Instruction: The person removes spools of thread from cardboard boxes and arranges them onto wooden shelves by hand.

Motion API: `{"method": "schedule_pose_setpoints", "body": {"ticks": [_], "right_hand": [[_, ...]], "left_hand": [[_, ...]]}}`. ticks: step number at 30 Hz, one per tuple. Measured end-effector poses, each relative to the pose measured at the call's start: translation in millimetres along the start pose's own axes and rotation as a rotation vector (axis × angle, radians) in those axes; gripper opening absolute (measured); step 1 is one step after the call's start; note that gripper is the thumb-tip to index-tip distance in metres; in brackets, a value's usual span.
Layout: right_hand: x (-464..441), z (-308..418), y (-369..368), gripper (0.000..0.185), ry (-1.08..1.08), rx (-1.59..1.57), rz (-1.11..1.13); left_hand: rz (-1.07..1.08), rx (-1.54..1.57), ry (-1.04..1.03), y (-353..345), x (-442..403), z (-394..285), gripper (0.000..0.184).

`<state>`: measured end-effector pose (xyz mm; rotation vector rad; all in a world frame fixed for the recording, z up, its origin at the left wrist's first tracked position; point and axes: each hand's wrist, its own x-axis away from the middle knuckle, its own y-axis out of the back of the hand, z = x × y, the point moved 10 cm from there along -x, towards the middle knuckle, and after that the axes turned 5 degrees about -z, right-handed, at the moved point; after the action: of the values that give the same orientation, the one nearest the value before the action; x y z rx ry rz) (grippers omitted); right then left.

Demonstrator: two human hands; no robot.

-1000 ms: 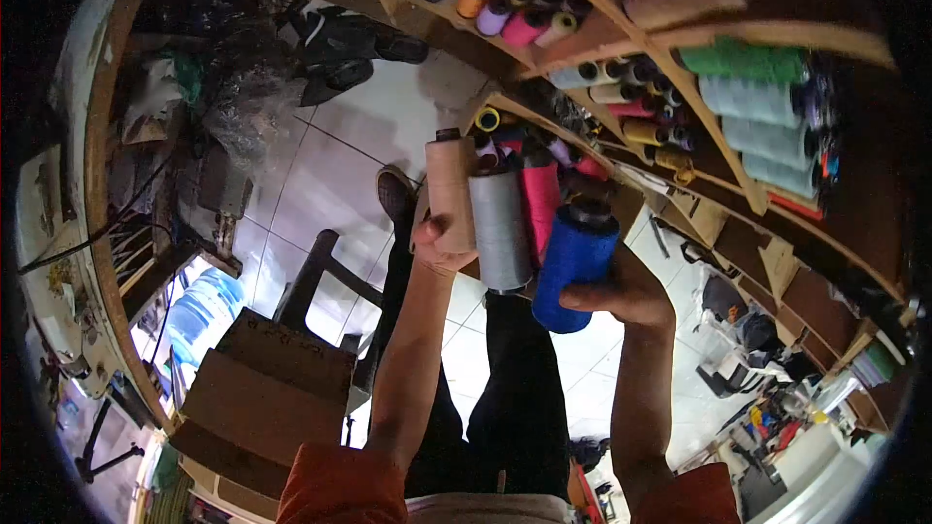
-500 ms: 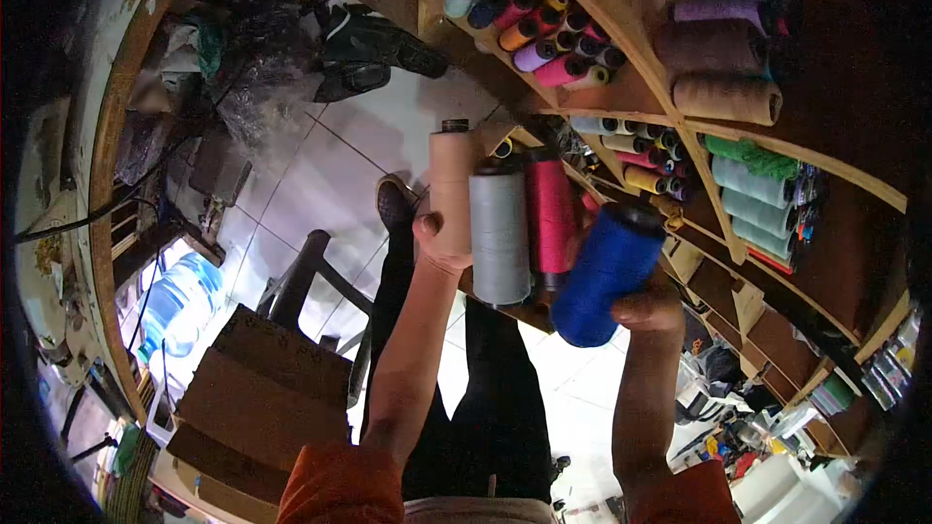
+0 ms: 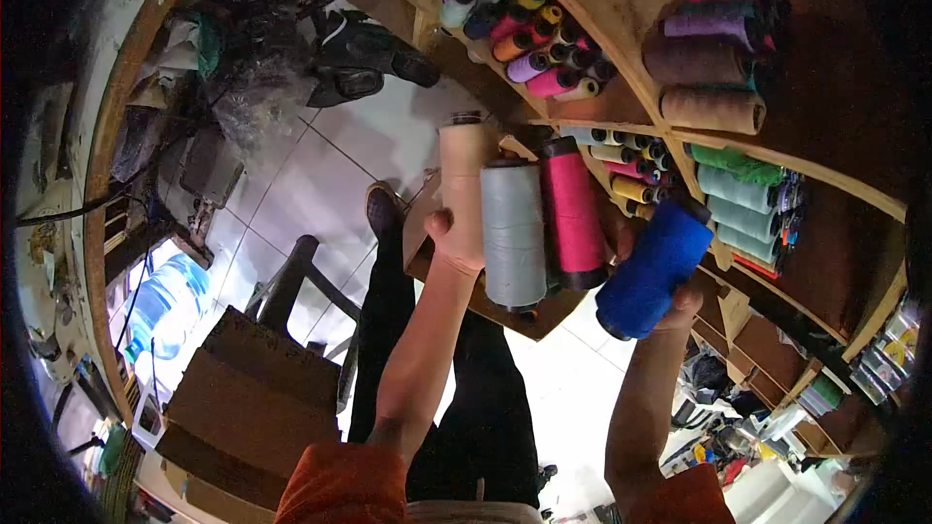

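My left hand (image 3: 454, 245) is closed round a peach thread cone (image 3: 466, 175), held upright. Right beside it stands a grey thread cone (image 3: 513, 233); whether my left fingers also reach it is hidden. My right hand (image 3: 684, 303) grips a blue thread cone (image 3: 655, 267), which tilts with its top to the right. Between the grey and blue cones is a pink thread cone (image 3: 573, 209), leaning slightly left at the top. Some right-hand fingers show near its right side, but I cannot tell whether they hold it. A brown box or board (image 3: 539, 318) lies beneath the cones.
Wooden shelves (image 3: 670, 136) on the right hold many thread cones (image 3: 714, 63) and smaller spools (image 3: 553, 82). At lower left are a cardboard box (image 3: 252, 378) and a chair (image 3: 291, 277). A water bottle (image 3: 170, 296) and black shoes (image 3: 354, 82) are on the left.
The blue cone has moved right and up with my right hand, widening the gap from the grey cone. The pink cone has shifted right and tilted. The whole view has turned slightly.
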<state>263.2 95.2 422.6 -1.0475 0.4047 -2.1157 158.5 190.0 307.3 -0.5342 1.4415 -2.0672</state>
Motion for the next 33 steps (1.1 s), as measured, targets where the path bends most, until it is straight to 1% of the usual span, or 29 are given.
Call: {"method": "schedule_pose_setpoints", "body": {"ticks": [1, 3, 5, 6, 11, 13, 18, 19, 22, 23, 24, 26, 27, 28, 29, 30, 32, 33], "right_hand": [[0, 4, 4, 0.093, 0.043, -0.040, -0.074], [-4, 5, 3, 0.087, 0.069, -0.014, -0.034], [-4, 0, 15, 0.085, 0.005, 0.000, 0.130], [-5, 1, 13, 0.084, 0.017, 0.034, 0.113], [-18, 10, -21, 0.082, 0.031, 0.160, 0.073], [-23, 15, -32, 0.081, 0.019, 0.183, 0.126], [-38, 25, -52, 0.077, 0.069, 0.136, 0.169], [-41, 39, -51, 0.076, 0.225, 0.184, 0.152], [-43, 55, -60, 0.077, 0.236, 0.300, 0.044], [-50, 68, -76, 0.074, 0.312, 0.382, 0.068], [-53, 80, -77, 0.066, 0.367, 0.396, -0.042], [-73, 110, -119, 0.058, 0.535, 0.514, -0.189], [-87, 123, -134, 0.055, 0.558, 0.493, -0.232], [-102, 137, -145, 0.052, 0.581, 0.470, -0.277], [-119, 154, -149, 0.051, 0.597, 0.566, -0.327], [-139, 171, -152, 0.050, 0.611, 0.661, -0.376], [-174, 200, -162, 0.048, 0.803, 0.632, -0.399], [-189, 203, -165, 0.049, 0.782, 0.576, -0.462]], "left_hand": [[-0.011, -0.021, -0.009, -3, -2, -1, 0.099], [-0.025, -0.029, -0.028, -6, -3, -2, 0.100], [0.036, 0.067, -0.017, -11, -3, 1, 0.099], [0.053, 0.084, -0.010, -13, -6, 2, 0.099], [0.037, 0.042, -0.058, -19, -13, -9, 0.100], [0.033, 0.017, -0.084, -23, -17, -15, 0.100], [0.018, -0.045, -0.140, -31, -23, -30, 0.100], [0.020, -0.058, -0.151, -33, -25, -34, 0.100], [0.039, -0.097, -0.183, -43, -31, -48, 0.101], [0.055, -0.112, -0.185, -47, -33, -54, 0.101], [0.082, -0.131, -0.185, -54, -35, -60, 0.101], [0.086, -0.181, -0.195, -64, -38, -71, 0.101], [0.049, -0.220, -0.206, -67, -38, -75, 0.101], [-0.146, -0.331, -0.232, -60, -40, -83, 0.103], [-0.343, -0.438, -0.232, -53, -39, -90, 0.105], [-0.279, -0.392, -0.259, -53, -39, -92, 0.107], [-0.148, -0.295, -0.303, -52, -38, -97, 0.112], [-0.125, -0.272, -0.301, -57, -38, -96, 0.111]]}}
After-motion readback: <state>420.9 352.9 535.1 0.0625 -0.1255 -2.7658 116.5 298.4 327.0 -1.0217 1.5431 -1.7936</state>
